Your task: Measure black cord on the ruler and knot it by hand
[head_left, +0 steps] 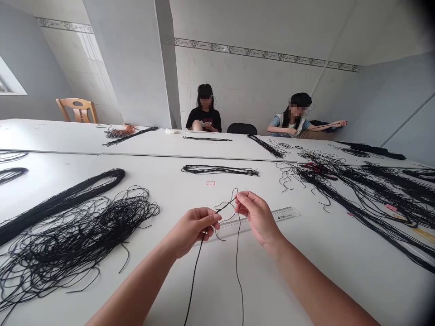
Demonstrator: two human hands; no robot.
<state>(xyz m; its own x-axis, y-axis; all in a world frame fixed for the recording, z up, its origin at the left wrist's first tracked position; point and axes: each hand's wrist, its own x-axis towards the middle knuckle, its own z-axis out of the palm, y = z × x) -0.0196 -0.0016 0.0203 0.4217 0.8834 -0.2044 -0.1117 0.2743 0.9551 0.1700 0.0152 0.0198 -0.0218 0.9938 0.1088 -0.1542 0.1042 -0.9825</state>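
Note:
Between thumb and fingers, my left hand [199,226] pinches a black cord [193,276] that hangs down toward the front edge of the view. My right hand [255,213] is closed in a pinch on the cord's upper part, a little higher and to the right. A thinner black strand [239,267] drops below the right hand. Thin loose ends loop between and behind both hands. Under them, a clear ruler [285,213] lies flat on the white table [217,294], partly covered by the hands.
A tangled black cord pile [112,222] and a long cord bundle [84,188] lie left. More cords [360,199] spread across the right side. A short looped bundle [220,170] lies ahead. Two people sit across the table, with an empty black chair [242,128] between them.

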